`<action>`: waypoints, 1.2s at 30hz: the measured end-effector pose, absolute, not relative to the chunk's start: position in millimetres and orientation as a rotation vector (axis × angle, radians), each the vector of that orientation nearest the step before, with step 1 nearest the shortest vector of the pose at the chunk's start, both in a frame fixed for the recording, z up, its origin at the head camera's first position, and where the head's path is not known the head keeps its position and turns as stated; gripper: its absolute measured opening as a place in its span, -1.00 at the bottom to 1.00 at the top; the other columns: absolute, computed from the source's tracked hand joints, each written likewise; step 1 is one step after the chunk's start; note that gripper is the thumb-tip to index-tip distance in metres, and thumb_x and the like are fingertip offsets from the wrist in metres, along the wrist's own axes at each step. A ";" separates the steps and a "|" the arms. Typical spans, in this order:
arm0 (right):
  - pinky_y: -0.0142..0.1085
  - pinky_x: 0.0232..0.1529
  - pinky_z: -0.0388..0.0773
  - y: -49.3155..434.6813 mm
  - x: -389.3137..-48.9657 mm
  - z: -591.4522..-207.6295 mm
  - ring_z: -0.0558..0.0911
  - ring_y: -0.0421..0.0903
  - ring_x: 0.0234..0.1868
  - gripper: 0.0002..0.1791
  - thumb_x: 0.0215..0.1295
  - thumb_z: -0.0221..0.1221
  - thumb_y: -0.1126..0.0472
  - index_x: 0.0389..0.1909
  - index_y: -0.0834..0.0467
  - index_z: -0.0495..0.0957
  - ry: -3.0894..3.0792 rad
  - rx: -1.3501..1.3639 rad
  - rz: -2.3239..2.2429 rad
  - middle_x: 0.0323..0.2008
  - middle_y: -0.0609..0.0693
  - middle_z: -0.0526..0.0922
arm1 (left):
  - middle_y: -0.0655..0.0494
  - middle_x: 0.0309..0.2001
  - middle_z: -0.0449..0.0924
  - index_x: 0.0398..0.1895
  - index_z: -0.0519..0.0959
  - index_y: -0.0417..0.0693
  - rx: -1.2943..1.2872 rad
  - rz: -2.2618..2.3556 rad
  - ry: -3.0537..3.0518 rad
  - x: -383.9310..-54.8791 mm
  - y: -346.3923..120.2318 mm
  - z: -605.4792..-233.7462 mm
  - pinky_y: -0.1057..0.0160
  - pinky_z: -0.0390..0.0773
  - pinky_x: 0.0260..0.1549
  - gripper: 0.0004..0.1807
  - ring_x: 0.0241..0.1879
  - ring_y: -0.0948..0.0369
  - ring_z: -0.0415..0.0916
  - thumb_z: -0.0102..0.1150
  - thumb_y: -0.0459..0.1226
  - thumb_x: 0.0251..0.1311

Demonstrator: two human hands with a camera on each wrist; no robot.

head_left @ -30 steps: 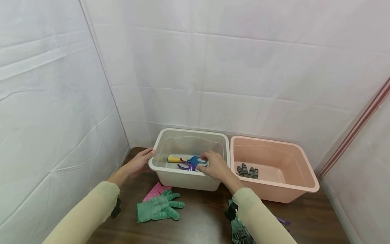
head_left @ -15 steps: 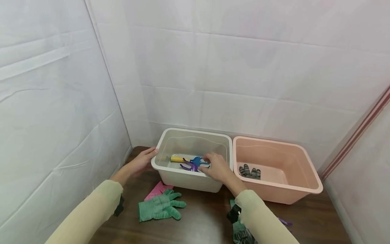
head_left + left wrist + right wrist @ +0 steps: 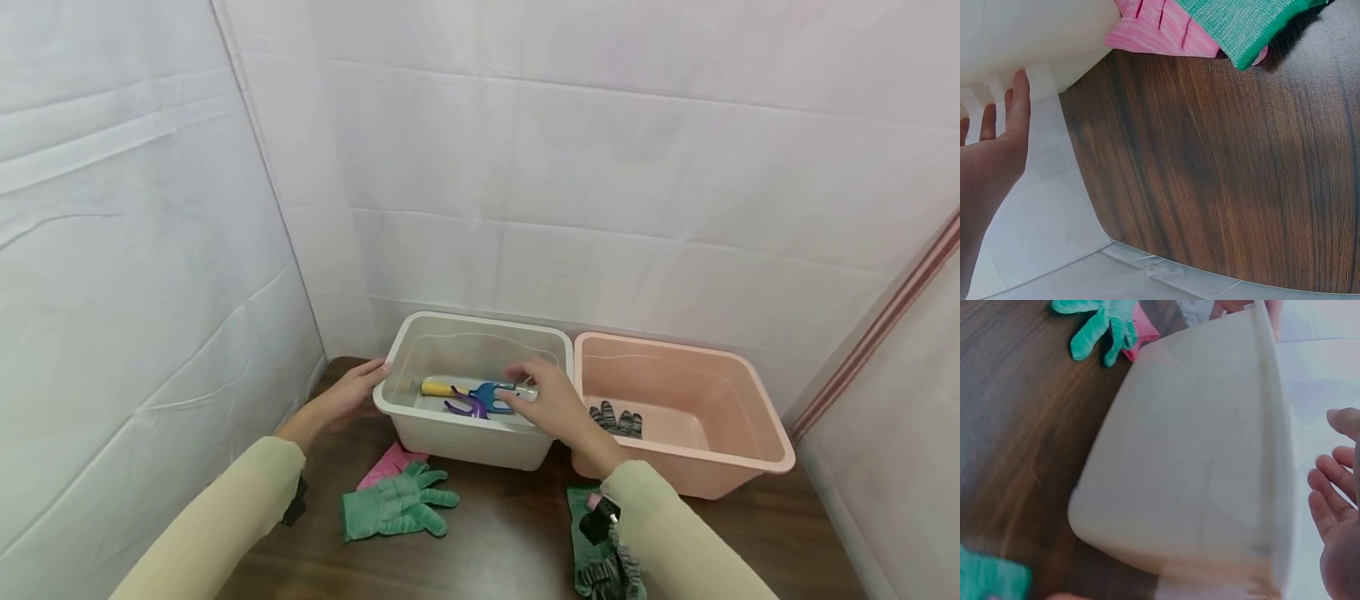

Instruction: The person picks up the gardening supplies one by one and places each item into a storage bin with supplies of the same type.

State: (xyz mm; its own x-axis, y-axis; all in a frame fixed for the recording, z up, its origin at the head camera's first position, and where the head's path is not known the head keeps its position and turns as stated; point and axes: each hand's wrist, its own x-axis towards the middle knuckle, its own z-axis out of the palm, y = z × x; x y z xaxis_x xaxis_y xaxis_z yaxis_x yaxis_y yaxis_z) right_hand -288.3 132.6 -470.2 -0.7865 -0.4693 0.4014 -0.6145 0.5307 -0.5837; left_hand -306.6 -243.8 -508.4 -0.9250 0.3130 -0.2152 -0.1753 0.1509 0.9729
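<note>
My left hand holds the left rim of the white bin, with fingers against its outer wall; the right wrist view shows parts of that hand on both sides of the rim. Inside the bin lie a yellow rod-like handle, a blue pronged piece and a purple piece with two curved arms. My right hand hovers over the bin's right part, thumb and fingers apart. In the right wrist view its fingers are loosely bent, with nothing between them.
A pink bin stands to the right, with a grey striped glove inside. A green glove overlaps a pink glove in front of the white bin. Another green glove and a dark striped glove lie by my right forearm.
My right hand has let go of the blue piece and moved slightly right, its fingers spreading. My left hand stays at the rim.
</note>
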 end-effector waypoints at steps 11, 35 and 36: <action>-0.01 0.07 0.70 169.9 -272.8 -435.3 0.67 -0.06 -0.01 -0.61 0.30 0.49 0.14 0.10 0.15 0.70 -2.613 1.027 1.017 -0.04 -0.03 0.70 | -0.42 0.59 0.10 0.72 -0.05 -0.20 0.114 1.843 2.063 -305.2 -248.6 -507.9 -0.32 0.47 0.29 -0.26 0.52 -0.33 0.19 -0.20 0.01 0.72; -0.12 0.04 0.72 238.4 -228.7 -447.9 0.74 -0.07 0.01 -0.63 0.29 0.50 0.15 0.10 0.05 0.71 -2.577 1.046 0.979 -0.04 -0.04 0.70 | -0.44 0.58 0.11 0.71 -0.05 -0.21 0.117 1.843 2.062 -305.6 -249.7 -507.9 -0.35 0.44 0.31 -0.26 0.51 -0.35 0.19 -0.20 0.01 0.72; -0.12 0.04 0.72 241.5 -226.8 -450.2 0.74 -0.09 0.01 -0.63 0.29 0.50 0.16 0.09 0.05 0.71 -2.575 1.044 0.983 -0.04 -0.04 0.70 | -0.45 0.58 0.10 0.71 -0.05 -0.22 0.118 1.845 2.060 -305.5 -249.4 -508.3 -0.35 0.43 0.31 -0.26 0.52 -0.35 0.19 -0.19 0.01 0.72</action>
